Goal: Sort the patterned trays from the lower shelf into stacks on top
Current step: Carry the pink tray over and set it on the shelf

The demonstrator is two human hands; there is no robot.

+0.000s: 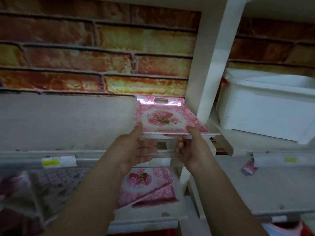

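A pink tray with a rose pattern (pixel 167 116) lies at the right end of the upper shelf (pixel 68 123), its handle slot toward the brick wall. My left hand (pixel 136 150) holds its near left corner, thumb on top and fingers underneath. Its near right edge is gripped the same way by my right hand (pixel 190 147). On the lower shelf, below my wrists, lie more pink rose trays (pixel 146 186), tilted against each other. Further left on that shelf sit grey patterned trays (pixel 56 184), blurred.
A white shelf post (pixel 209 65) rises just right of the held tray. A white plastic bin (pixel 265 104) stands on the neighbouring shelf to the right. Price labels (pixel 58 161) hang on the shelf's front edge. A brick-pattern wall backs the shelves.
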